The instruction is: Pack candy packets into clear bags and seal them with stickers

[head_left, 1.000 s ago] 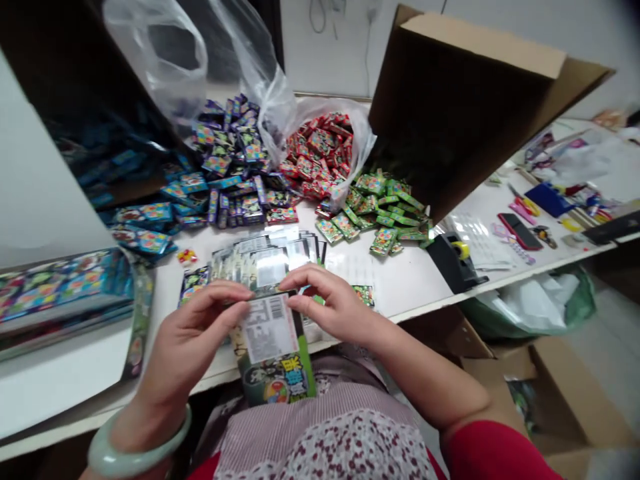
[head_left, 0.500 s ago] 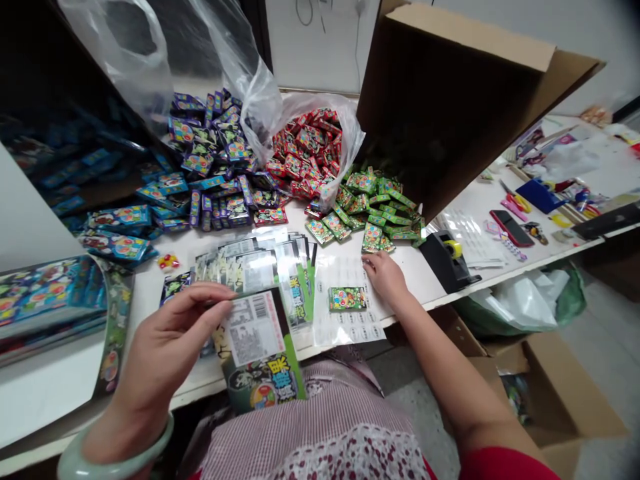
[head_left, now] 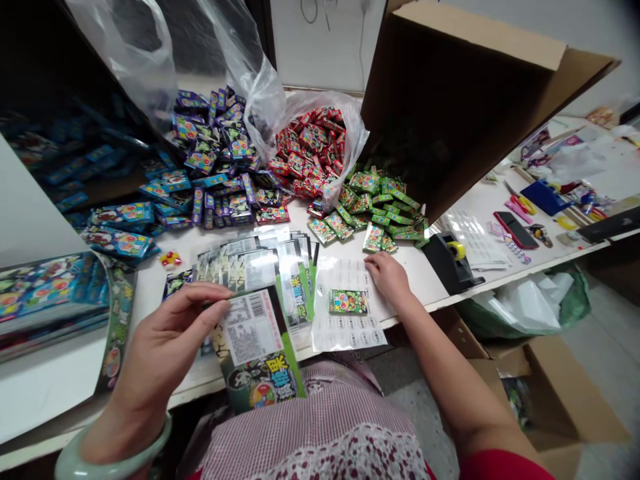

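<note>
Head view: the left hand [head_left: 165, 340] pinches the edge of a large green printed packet [head_left: 255, 340] with a barcode label, above the bench [head_left: 425, 283]. The right hand [head_left: 390, 277] rests flat on a sticker sheet [head_left: 350, 333] bearing a small green packet [head_left: 347, 301]. Beyond lie heaped green packets [head_left: 375, 207], red packets [head_left: 310, 150] and blue packets [head_left: 215, 153].

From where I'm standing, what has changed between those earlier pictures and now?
The right hand has let go of the large green packet and moved away to the right. It now rests on a sheet of round labels, beside a small green packet. The left hand keeps hold of the large packet. The heaped packets stayed as they were.
</note>
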The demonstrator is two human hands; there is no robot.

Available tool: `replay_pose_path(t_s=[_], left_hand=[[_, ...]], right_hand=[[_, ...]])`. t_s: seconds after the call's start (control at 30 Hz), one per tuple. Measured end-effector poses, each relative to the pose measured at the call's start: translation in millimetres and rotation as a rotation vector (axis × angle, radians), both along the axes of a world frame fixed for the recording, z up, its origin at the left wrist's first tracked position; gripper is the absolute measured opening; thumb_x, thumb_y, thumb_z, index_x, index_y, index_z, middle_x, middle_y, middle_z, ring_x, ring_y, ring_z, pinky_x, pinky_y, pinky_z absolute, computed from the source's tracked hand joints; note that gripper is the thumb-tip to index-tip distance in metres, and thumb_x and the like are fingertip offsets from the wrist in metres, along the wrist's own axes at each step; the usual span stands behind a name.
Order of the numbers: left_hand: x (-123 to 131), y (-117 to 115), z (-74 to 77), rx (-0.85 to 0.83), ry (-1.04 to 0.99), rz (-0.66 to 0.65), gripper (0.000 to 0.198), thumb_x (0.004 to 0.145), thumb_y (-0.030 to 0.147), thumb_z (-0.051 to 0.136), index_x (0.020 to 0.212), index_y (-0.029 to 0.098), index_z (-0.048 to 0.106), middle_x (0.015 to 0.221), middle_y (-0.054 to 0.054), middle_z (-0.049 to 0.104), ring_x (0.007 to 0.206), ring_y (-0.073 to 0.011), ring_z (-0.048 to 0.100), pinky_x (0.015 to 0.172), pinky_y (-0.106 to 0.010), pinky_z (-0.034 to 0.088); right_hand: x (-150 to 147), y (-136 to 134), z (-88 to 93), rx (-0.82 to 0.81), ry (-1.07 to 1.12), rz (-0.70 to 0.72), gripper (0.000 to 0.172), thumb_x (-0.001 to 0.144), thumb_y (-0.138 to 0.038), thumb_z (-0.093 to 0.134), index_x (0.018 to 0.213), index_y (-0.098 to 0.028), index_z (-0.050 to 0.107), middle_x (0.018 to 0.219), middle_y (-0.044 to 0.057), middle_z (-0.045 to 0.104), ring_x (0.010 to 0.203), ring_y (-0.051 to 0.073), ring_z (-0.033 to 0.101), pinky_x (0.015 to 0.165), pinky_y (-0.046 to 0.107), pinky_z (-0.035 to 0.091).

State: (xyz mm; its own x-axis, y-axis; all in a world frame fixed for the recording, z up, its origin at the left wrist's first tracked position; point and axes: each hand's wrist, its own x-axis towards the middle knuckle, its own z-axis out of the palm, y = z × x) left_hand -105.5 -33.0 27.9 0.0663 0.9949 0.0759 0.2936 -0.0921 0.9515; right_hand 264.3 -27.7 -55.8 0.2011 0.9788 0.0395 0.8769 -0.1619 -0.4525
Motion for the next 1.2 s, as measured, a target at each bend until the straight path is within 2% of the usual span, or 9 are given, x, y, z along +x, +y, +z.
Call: replay_pose_path(t_s=[0.33,0.6,0.83,1.07,1.2], left_hand=[[2.4,0.4,0.5,0.018,0.025,0.018,0.007,0.079,0.028,0.067,0.082,0.022,0.065,0.094,-0.001,0.065,0.090,-0.0178,0.059,0.076,-0.025,0.050],[1.8,2.5,1.1,0.012,0.036,0.014,0.007,0.080,0.027,0.068,0.083,0.023,0.065,0.096,0.000,0.065,0.094,-0.0181,0.060,0.079,-0.026,0.050],[-0.3,1.9,-0.1,0.027,0.025,-0.003,0.005,0.080,0.026,0.068,0.084,0.024,0.065,0.097,0.000,0.065,0.096,-0.0188,0.059,0.081,-0.027,0.050],[1.9,2.0,1.9,0.026,0.024,0.004,0.005,0.080,0.026,0.067,0.084,0.023,0.065,0.095,0.000,0.065,0.098,-0.0188,0.059,0.084,-0.027,0.050],[-1.7,-1.2,-1.1,0.025,0.044,0.008,0.005,0.080,0.026,0.068,0.084,0.025,0.065,0.096,0.001,0.066,0.099,-0.0189,0.060,0.084,-0.028,0.050]], right_hand=[[4.4,2.8,-0.4,-0.016,0.032,0.017,0.014,0.086,-0.019,0.058,0.091,-0.019,0.071,0.100,0.006,0.066,0.084,0.018,0.061,0.078,0.030,0.045],[-1.4,-3.8,-1.8,0.056,0.033,0.017,0.012,0.088,-0.020,0.056,0.090,-0.018,0.068,0.101,0.009,0.065,0.099,0.023,0.057,0.088,0.033,0.042],[6.0,3.1,-7.5,0.047,0.109,-0.014,0.006,0.083,-0.020,0.061,0.081,-0.019,0.067,0.088,0.004,0.064,0.078,0.018,0.058,0.075,0.029,0.045],[8.8,8.0,-3.3,-0.003,0.098,-0.001,0.004,0.079,-0.018,0.061,0.075,-0.019,0.064,0.084,0.004,0.062,0.081,0.019,0.056,0.075,0.030,0.042],[8.5,10.1,-5.7,-0.041,0.098,0.005,0.007,0.082,-0.020,0.059,0.086,-0.018,0.065,0.086,0.005,0.064,0.078,0.019,0.057,0.073,0.030,0.043]])
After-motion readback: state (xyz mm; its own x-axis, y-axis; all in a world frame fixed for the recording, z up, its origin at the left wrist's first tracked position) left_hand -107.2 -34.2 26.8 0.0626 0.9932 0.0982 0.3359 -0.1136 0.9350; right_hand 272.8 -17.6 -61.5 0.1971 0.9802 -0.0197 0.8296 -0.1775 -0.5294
